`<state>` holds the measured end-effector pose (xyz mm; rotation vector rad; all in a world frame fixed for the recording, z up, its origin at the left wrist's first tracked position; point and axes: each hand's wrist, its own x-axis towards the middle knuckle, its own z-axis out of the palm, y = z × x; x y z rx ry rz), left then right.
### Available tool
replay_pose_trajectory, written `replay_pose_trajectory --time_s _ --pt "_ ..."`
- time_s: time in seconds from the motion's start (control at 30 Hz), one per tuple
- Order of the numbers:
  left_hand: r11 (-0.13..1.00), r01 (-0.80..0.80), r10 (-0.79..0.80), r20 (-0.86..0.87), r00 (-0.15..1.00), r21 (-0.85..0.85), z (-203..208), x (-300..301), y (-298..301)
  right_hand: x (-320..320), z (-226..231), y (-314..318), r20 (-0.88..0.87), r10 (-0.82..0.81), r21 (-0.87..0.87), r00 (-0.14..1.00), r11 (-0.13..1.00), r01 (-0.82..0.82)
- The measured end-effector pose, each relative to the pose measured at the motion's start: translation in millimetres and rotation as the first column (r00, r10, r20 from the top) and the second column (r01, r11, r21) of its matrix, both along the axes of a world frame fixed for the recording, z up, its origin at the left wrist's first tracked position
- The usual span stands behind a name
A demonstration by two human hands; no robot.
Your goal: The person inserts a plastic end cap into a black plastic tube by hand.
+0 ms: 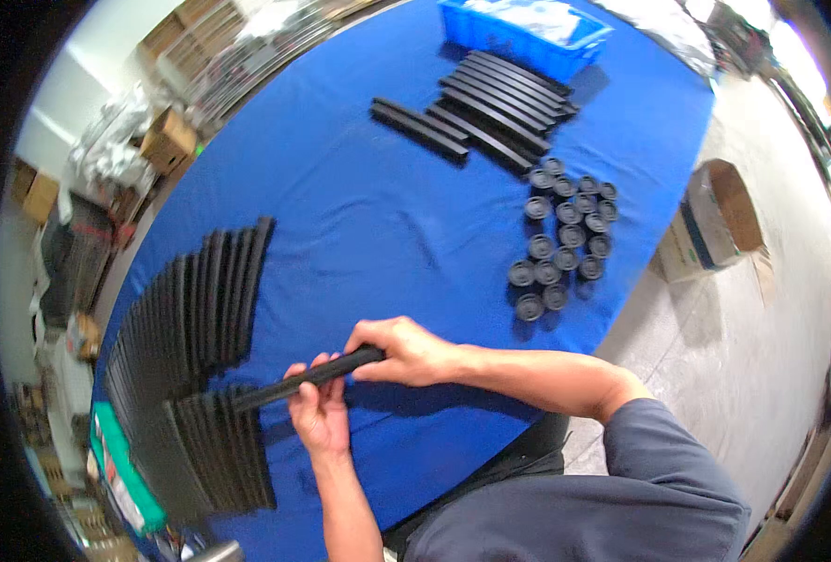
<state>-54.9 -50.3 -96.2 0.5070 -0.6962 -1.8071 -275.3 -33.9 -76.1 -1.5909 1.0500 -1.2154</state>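
A long black bar slants across the front of the table, its far-left end over a row of similar bars. My right hand is closed round its right end. Just to the left, my left hand holds the same bar from below, thumb on the near side and fingertips beyond it. Close to my left hand lies the near row of black bars, packed side by side. Behind that row, a larger fan of black bars spreads along the left side of the table.
A blue cloth covers the table. Several round black caps stand grouped at the right, with more black strips beyond them. At the far edge sits a blue crate. A cardboard box is on the floor to the right.
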Motion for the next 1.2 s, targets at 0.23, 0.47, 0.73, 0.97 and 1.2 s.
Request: replay_pose_trajectory --time_s 0.23,0.47,0.73,0.97,1.2 --pt "0.997 -0.062 0.063 -0.033 0.997 0.036 4 -14 -2 -18 -1 -6 0.061 0.113 0.178 0.992 0.977 -0.122" --pt "0.992 -0.081 0.082 -0.009 0.997 0.094 10 -15 -2 -13 -1 -9 -0.139 0.096 0.03 0.986 0.995 -0.093" --pt "0.993 -0.083 0.083 0.003 0.997 0.086 2 -20 5 1 13 16 -0.042 -0.03 0.261 0.999 0.964 0.04" --pt "0.996 -0.069 0.069 0.001 0.998 0.062 -4 -19 2 10 2 22 0.012 -0.103 0.282 0.995 0.955 0.095" --pt "0.986 0.014 0.009 -0.139 0.99 0.164 -1 -10 -3 10 2 23 0.324 -0.14 0.164 0.936 0.982 0.091"
